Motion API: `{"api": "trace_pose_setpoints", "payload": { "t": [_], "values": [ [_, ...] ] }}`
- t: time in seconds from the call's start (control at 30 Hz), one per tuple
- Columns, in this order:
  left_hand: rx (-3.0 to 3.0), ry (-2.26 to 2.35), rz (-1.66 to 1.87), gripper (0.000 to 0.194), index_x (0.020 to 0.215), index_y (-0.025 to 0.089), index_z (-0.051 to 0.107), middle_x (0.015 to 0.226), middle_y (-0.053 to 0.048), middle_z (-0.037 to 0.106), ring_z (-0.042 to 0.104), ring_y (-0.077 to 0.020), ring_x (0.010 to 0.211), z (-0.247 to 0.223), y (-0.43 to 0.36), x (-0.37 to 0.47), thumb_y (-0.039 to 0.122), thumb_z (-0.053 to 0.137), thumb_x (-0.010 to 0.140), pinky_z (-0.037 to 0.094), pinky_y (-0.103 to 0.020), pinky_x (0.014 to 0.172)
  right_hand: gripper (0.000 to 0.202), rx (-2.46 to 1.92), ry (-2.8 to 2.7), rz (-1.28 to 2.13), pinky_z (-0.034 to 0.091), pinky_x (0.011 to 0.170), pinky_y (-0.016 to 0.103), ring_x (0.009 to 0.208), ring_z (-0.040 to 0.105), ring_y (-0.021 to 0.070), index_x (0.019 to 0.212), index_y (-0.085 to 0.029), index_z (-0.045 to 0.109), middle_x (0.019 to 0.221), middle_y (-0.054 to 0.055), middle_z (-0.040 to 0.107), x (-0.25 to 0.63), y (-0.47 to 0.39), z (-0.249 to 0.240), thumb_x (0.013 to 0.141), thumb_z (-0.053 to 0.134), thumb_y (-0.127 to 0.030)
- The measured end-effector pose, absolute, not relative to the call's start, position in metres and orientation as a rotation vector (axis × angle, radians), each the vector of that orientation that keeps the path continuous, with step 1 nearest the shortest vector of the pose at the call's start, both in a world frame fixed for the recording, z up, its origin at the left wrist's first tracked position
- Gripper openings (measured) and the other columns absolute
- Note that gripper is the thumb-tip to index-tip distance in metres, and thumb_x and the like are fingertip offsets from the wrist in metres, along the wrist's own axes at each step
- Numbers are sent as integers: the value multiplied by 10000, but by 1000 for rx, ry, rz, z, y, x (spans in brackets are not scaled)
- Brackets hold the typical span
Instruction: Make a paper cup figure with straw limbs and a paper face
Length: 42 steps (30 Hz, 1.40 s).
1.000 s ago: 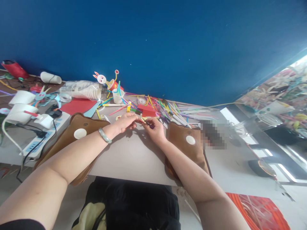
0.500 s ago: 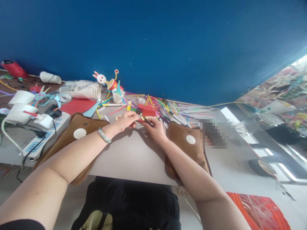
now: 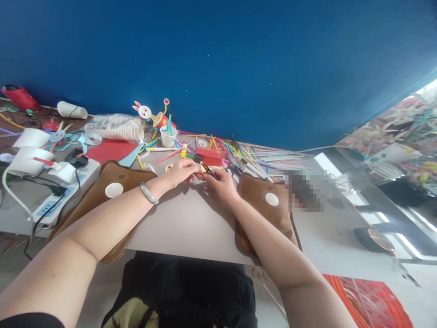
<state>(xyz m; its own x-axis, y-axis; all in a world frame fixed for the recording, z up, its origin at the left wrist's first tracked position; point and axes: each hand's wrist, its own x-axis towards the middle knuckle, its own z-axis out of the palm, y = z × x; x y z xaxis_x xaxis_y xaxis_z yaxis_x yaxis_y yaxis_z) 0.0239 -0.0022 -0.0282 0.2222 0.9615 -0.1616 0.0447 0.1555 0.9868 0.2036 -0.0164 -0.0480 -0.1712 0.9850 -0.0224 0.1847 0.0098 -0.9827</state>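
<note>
My left hand [image 3: 184, 174], with a pale bangle [image 3: 149, 193] on its wrist, pinches a small red piece [image 3: 200, 172], likely paper, between thumb and fingers. My right hand [image 3: 221, 184] is closed around a pair of dark scissors [image 3: 209, 170], whose blades point up and to the left. Its fingertips come close to the red piece, and I cannot tell whether they touch it. Just behind the hands lies a folded red paper [image 3: 210, 157]. A yellow glue stick [image 3: 183, 150] stands near my left fingers.
Brown cushions [image 3: 119, 182] [image 3: 266, 214] lie under both forearms. Behind are scattered coloured straws [image 3: 239, 152], a white cup [image 3: 168, 136], a rabbit figure [image 3: 144, 112] and stacked paper cups [image 3: 123, 130]. A power strip [image 3: 64, 196] with plugs lies left, and a blue wall rises behind.
The scissors have turned slightly, their blades now showing higher above my right fingers. My hands have drawn a little apart around the red piece; the rest looks the same.
</note>
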Motion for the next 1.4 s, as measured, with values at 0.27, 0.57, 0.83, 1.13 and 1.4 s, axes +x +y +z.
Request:
{"api": "trace_pose_setpoints", "payload": {
  "t": [0.27, 0.57, 0.83, 1.13, 1.4],
  "values": [
    [1188, 1118, 875, 154, 652, 154, 540, 694, -43, 722, 511, -53, 422, -31, 0, 21, 151, 565, 805, 316, -183, 401, 329, -1186, -1375, 1454, 399, 435, 235, 442, 430, 80, 791, -178, 704, 568, -40, 551, 205, -13, -55, 726, 787, -489],
    [1182, 1085, 822, 151, 654, 142, 582, 668, -47, 710, 506, -56, 425, -32, 0, 22, 157, 585, 804, 329, -187, 415, 375, -1105, -1299, 1627, 179, 373, 224, 379, 242, 37, 733, -170, 672, 459, -82, 408, 204, -13, -53, 731, 797, -523],
    [1214, 1043, 791, 139, 668, 139, 612, 672, -54, 708, 536, -65, 464, -41, 4, 19, 180, 602, 801, 360, -187, 446, 378, -1046, -1251, 1769, 127, 359, 215, 373, 241, 27, 696, -165, 632, 454, -75, 423, 205, -11, -52, 692, 848, -475],
    [1224, 1023, 781, 143, 661, 127, 608, 650, -55, 698, 507, -57, 436, -35, 1, 21, 147, 586, 800, 351, -187, 444, 348, -1006, -1201, 1937, 141, 349, 184, 382, 214, 16, 701, -146, 636, 462, -80, 418, 208, -10, -47, 694, 844, -426],
    [1262, 1028, 814, 135, 650, 138, 615, 631, -32, 676, 529, -64, 461, -33, 0, 21, 143, 575, 779, 357, -188, 439, 380, -1054, -1283, 1904, 137, 356, 197, 380, 197, 32, 666, -161, 620, 410, -93, 335, 210, -8, -51, 731, 804, -487]
  ]
}}
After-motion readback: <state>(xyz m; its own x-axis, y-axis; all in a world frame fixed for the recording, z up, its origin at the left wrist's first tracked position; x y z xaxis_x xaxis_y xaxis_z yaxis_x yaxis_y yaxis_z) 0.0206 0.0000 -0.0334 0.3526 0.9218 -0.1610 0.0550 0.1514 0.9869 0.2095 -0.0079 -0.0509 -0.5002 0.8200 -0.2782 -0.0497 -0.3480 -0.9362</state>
